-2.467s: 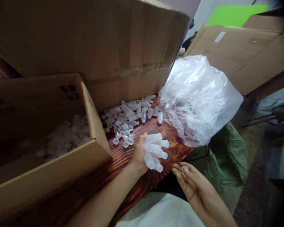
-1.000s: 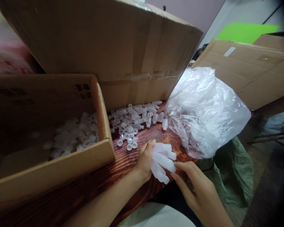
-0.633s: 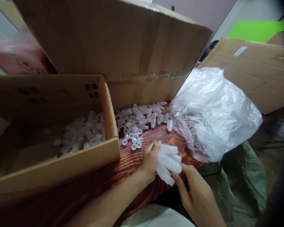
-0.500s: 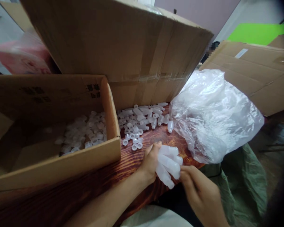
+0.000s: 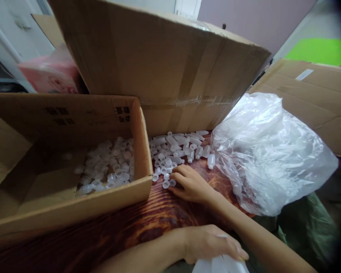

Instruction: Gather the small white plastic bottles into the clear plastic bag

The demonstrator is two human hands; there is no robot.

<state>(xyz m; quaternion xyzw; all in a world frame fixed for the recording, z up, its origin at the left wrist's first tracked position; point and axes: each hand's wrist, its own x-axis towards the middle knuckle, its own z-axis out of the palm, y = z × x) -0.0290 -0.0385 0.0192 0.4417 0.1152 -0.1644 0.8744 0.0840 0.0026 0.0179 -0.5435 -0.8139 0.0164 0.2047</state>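
My left hand (image 5: 210, 242) is low at the table's front edge, closed over a bunch of small translucent plastic bottles (image 5: 220, 265) that are cut off by the picture's bottom. My right hand (image 5: 191, 185) reaches across onto the wooden table (image 5: 156, 216). Its fingers are stretched out, their tips touching a few small white caps (image 5: 165, 181). Just beyond lies a loose pile of the same small bottles and caps (image 5: 182, 144).
An open cardboard box (image 5: 143, 144) on the left holds several white caps. A big cardboard box (image 5: 173, 68) stands behind the pile. A crumpled clear plastic bag (image 5: 269, 151) lies on the right, over a green sack (image 5: 304, 223). A pink bag (image 5: 51, 74) sits at the back left.
My left hand dropped with its bottles to the front edge. My right hand left the bottles and reached forward to the caps on the table. The view tilted left.
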